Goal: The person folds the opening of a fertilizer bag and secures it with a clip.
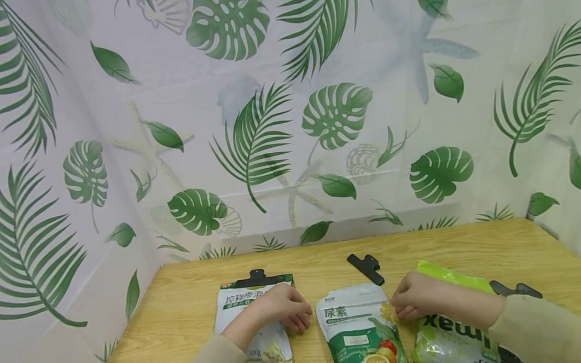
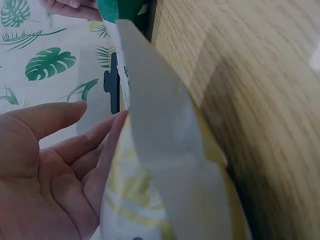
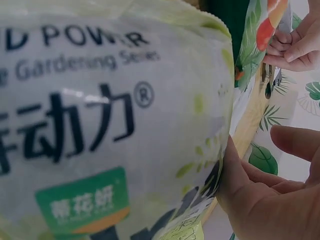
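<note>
A white and green pouch (image 1: pixel 353 340) with printed fruit stands in the middle of the table, between my hands. My left hand (image 1: pixel 284 308) hovers over the right side of a white 500 g pouch (image 1: pixel 269 344), whose top carries a black clip (image 1: pixel 257 279). In the left wrist view, that hand's thumb and fingers (image 2: pixel 95 140) are apart with nothing between them. Beside the middle pouch's upper right edge is my right hand (image 1: pixel 417 295), above a lime-green and white bag (image 1: pixel 449 340). The right wrist view shows its thumb and fingers (image 3: pixel 240 175) spread; contact with either package is unclear.
A loose black clip (image 1: pixel 366 268) lies behind the middle pouch. Another black clip (image 1: pixel 515 289) is at the green bag's right side. The wooden table (image 1: pixel 179 313) meets a leaf-patterned cloth (image 1: pixel 280 165) at the back and sides.
</note>
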`<state>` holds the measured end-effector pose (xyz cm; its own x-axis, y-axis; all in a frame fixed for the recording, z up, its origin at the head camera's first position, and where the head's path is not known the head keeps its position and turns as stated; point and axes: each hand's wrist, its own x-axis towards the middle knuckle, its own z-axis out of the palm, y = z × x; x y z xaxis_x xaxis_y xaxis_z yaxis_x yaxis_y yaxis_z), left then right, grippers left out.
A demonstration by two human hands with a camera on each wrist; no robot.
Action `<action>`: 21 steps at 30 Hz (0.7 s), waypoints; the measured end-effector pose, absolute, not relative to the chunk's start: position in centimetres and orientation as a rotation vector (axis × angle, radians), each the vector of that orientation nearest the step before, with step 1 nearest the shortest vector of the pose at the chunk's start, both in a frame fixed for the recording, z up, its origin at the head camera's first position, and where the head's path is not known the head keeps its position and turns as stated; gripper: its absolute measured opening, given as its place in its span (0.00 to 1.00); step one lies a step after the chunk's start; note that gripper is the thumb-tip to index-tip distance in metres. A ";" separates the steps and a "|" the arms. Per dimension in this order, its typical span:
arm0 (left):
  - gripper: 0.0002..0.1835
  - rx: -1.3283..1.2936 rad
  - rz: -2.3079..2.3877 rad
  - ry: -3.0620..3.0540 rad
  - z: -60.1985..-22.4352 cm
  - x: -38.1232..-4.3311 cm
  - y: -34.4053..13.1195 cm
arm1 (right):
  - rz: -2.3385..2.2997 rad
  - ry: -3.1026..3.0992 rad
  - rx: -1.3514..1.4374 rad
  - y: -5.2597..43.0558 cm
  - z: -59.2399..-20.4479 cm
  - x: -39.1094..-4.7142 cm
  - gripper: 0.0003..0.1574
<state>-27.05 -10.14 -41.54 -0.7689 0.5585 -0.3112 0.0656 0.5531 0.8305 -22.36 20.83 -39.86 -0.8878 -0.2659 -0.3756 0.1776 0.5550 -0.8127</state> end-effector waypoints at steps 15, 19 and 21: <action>0.12 0.515 1.066 2.262 -41.4 -26.8 -9.7 | -1.224 2.375 -0.070 20.2 -40.1 -22.3 0.19; 0.12 0.524 1.072 2.250 -41.5 -26.8 -9.6 | -1.264 2.340 -0.055 20.3 -40.2 -22.3 0.20; 0.12 0.526 1.074 2.251 -41.4 -26.8 -9.6 | -1.282 2.319 -0.054 20.3 -40.2 -22.4 0.20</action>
<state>-26.78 -9.60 -41.44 -0.7516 0.5686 -0.3343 0.0978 0.5973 0.7960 -22.37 20.32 -40.19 -0.8810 -0.2616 -0.3942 0.1947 0.5588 -0.8061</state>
